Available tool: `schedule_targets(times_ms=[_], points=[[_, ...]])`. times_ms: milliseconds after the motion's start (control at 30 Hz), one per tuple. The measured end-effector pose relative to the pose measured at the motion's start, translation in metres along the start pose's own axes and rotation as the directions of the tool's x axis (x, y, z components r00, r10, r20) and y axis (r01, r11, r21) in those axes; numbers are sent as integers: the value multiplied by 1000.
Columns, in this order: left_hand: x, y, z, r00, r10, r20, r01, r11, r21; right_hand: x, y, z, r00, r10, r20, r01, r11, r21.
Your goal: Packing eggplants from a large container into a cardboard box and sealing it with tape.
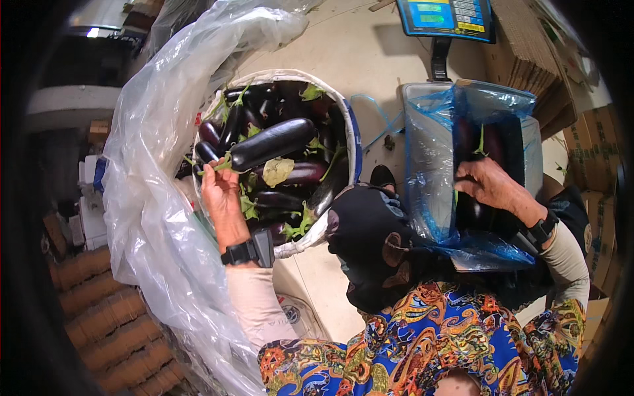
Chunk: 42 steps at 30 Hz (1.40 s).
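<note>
My left hand [221, 190] pinches the green stem end of a large, glossy dark eggplant [275, 143]. That eggplant lies on top of several others in a round white-rimmed container [352, 123], together with a dry yellowish leaf [278, 171]. On the right, my right hand [495, 188] reaches into an open box lined with blue plastic film [430, 163]. Its curled fingers are over dark eggplants [488, 133], one with a green stem pointing up. The hand covers part of the contents, so whether it grips one is unclear. The box rests on the scale platform [412, 91].
A scale display [446, 20] on a post stands behind the box. Clear plastic sheeting [163, 163] drapes along the container's left side. Flattened cardboard [530, 64] leans at upper right, and stacked cardboard [114, 307] is at lower left. Blue strapping [379, 116] lies on the floor.
</note>
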<state>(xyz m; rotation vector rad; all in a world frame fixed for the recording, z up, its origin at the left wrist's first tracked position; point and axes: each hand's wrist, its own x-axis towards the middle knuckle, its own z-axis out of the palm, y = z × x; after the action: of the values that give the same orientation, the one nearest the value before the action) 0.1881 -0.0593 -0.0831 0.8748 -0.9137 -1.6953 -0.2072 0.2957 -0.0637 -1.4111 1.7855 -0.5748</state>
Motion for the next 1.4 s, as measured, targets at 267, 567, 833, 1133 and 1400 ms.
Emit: schedule_targets(times_ms=[267,567,833,1133,1400], points=[[-73,50,189,936,-151,318,107,983,151,37,-86,-54,839,-460,-290,477,879,-13],[-91,-45,298,520,-614,594,-42,676,735,-42,-53,-82,973,56,223,-153,883,443],[-105,-27,299,517,-571,638,-215,635,742,-69,-10,-67,881,472,-39,-462,874,149],[-119,-16,295,541,-587,602,-118,656,745,-7,30,8,881,456,125,-460,888,8],[-127,-23,303,420,-622,661,-192,651,734,4,20,32,941,339,-12,-338,932,-130]])
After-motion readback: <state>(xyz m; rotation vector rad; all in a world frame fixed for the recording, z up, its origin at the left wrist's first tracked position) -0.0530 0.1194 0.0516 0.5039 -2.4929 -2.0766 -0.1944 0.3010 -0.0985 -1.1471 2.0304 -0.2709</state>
